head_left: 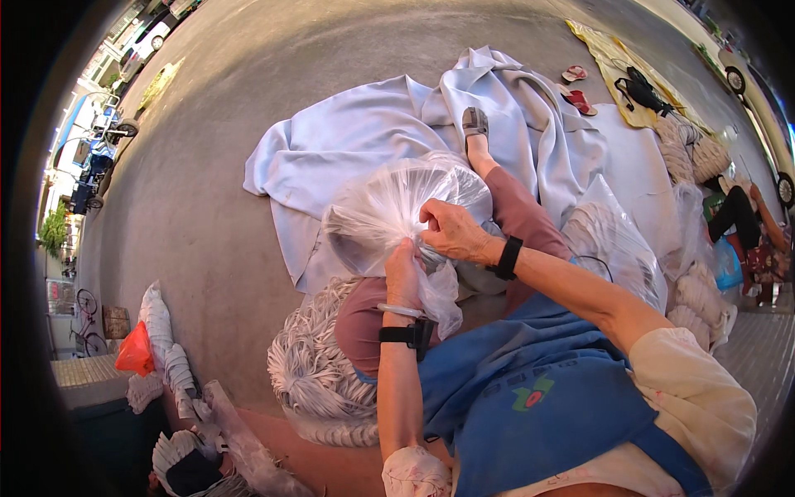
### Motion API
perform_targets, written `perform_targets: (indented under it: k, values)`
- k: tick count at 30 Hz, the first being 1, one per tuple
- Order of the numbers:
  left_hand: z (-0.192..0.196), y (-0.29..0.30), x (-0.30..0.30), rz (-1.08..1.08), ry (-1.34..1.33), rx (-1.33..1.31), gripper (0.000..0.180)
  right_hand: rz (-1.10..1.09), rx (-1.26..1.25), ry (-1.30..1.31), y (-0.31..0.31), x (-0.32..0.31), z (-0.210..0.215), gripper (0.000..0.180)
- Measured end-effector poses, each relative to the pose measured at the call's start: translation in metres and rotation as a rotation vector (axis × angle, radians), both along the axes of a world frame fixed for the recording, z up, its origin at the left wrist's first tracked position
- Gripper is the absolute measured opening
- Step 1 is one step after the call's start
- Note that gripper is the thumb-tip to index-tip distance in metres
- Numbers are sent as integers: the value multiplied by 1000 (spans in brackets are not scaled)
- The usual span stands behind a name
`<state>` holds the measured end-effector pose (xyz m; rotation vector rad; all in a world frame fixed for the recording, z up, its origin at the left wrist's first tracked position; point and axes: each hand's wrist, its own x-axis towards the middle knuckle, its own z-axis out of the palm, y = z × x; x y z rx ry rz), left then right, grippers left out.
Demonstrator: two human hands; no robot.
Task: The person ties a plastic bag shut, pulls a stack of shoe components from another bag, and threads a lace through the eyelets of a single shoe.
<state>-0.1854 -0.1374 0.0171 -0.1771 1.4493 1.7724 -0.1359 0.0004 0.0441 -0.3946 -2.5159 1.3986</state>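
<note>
Clear plastic: the bag (360,207) fans out just beyond the hands, its gathered neck in the grip and loose film hanging nearer the body. Glare and creases make its contents hard to make out. The left hand (402,273) points forward, clenched round the neck, fingers partly hidden; the right hand (455,232) comes in from the right, fingers curled at the neck, though whether they pinch film I cannot tell. Left of the grip lies a pale cord bundle (319,364)

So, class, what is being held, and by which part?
A clear plastic bag, by its gathered neck, in the left hand; whether the right hand also grips it is unclear.
</note>
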Motion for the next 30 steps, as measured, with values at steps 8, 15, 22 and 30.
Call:
perform_targets:
  k: [8, 15, 22, 30]
  values:
    - [-5, 1, 5, 1, 31, 5, 30, -41, -209, -155, -11, 15, 5, 22]
    - [-9, 4, 8, 46, 140, 111, 24, -133, -826, -317, -15, 9, 5, 18]
    - [-17, 10, 10, -12, 409, 17, 23, -144, -818, -322, -7, 5, -9, 17]
    - [-11, -7, -3, -60, -53, 172, 24, 54, 12, -43, -19, -9, -21, 18]
